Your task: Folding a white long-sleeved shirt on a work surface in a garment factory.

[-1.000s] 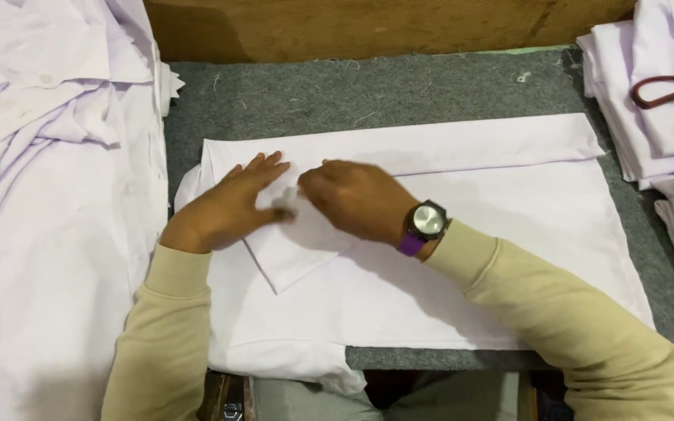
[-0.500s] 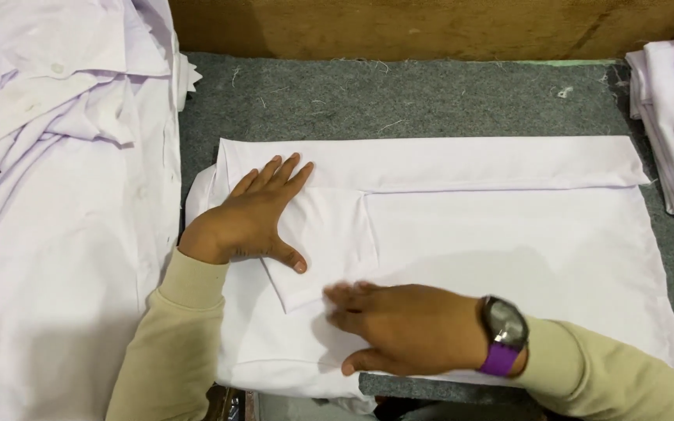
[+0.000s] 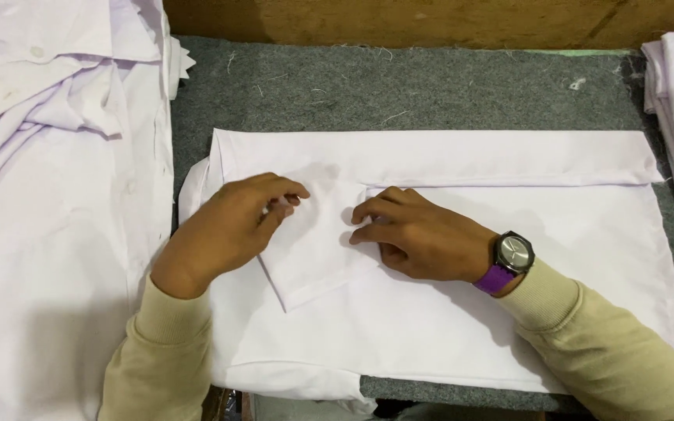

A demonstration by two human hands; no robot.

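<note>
Pressing lightly, the left hand [image 3: 224, 230] and right hand [image 3: 419, 238] are laid with loose fingers, gripping nothing, on the pocket [image 3: 313, 249] of the folded shirt [image 3: 509, 312] on the mat [image 3: 431, 93]; a sliding palm could wrinkle it

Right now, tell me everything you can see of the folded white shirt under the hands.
The shirt is white, thin woven cloth by its look, lying flat on the grey felt table. Its top edge is folded over into a long band. A sleeve is folded across its left part, ending in a pointed corner. The left hand rests on the sleeve's left edge with fingers curled; the right hand presses fingertips on its right edge. The lower left edge hangs past the table.
</note>
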